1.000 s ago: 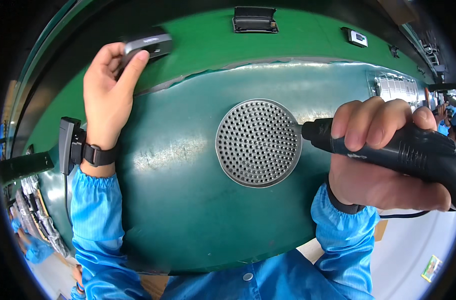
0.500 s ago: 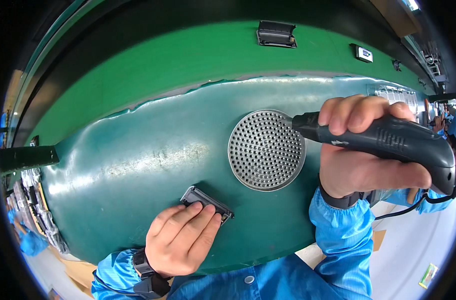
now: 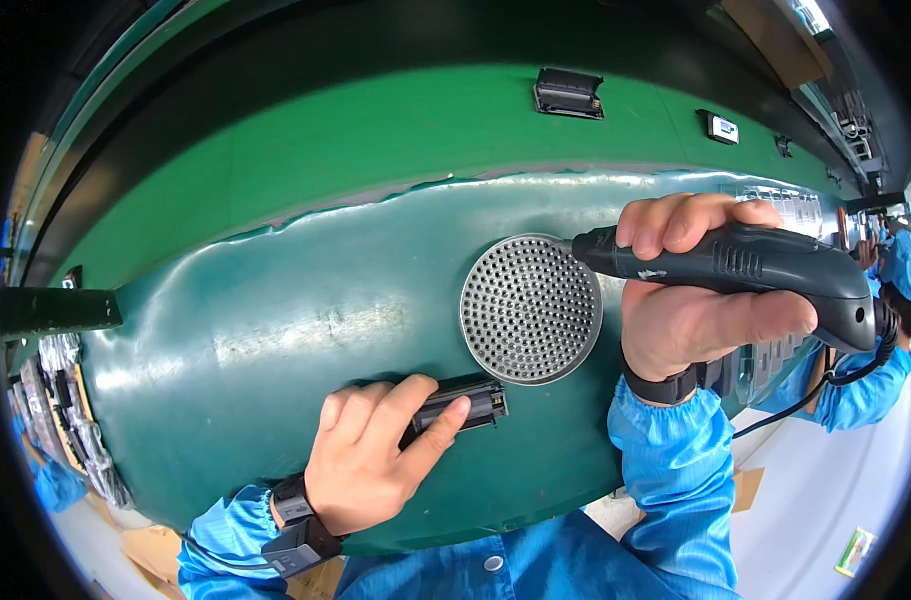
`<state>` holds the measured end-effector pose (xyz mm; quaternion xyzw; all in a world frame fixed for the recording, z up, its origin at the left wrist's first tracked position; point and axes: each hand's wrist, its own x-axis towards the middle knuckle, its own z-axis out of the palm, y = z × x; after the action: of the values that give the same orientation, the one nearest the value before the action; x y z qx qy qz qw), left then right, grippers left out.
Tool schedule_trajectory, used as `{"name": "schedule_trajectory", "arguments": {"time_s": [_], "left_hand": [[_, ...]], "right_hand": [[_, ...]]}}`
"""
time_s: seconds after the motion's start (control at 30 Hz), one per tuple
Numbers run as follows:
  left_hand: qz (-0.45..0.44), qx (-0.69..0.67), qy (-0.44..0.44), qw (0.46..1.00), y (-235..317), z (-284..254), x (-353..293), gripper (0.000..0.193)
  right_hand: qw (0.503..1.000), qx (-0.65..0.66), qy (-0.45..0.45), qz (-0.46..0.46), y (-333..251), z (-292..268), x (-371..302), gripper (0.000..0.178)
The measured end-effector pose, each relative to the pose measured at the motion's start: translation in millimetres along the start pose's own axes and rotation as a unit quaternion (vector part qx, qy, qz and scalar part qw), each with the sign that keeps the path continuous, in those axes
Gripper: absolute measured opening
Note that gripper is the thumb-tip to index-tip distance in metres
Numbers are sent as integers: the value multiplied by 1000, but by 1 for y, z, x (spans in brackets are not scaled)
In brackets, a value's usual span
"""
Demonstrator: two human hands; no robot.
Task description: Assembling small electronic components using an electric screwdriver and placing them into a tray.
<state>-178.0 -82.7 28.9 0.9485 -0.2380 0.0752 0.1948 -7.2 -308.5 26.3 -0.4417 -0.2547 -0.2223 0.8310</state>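
- The left hand (image 3: 370, 460) holds a dark housing (image 3: 485, 402), fingers across its top and thumb along its near side; the housing's uncovered end faces right.
- That housing lies just beside the perforated dish (image 3: 530, 310), on its near-left side; I cannot tell whether the two touch.
- The right hand (image 3: 675, 325) is wrapped round a black power driver (image 3: 765, 258), to the right of the perforated dish; the driver's tip overlaps the dish's far-right rim, contact unclear.
- Dark bands circle both wrists, below blue sleeves (image 3: 670, 450).
- The round metal dish, full of small holes, sits on the green worktop (image 3: 275, 430).
- Right of the dish, beyond the right hand, is a clear plastic tray (image 3: 790, 203).
- Beyond the dish runs a brighter green strip (image 3: 375, 130), carrying an open black case (image 3: 569, 95), a small device (image 3: 722, 128) with a whitish face and, farther right, a small black piece (image 3: 783, 147).
- Well right of the dish shows another person's blue sleeve (image 3: 865, 395).
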Motion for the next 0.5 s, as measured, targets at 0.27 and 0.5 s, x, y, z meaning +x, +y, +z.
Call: {"name": "schedule_trajectory", "arguments": {"time_s": [0.27,0.5], "left_hand": [[0,-15,16,1000,-5,-4,-2,50],[9,-27,32,999,4,13,7,46]], "right_hand": [[996,-48,46,62,-1,17,7,93],[987,-102,107,69,-3,9,6,91]]}}
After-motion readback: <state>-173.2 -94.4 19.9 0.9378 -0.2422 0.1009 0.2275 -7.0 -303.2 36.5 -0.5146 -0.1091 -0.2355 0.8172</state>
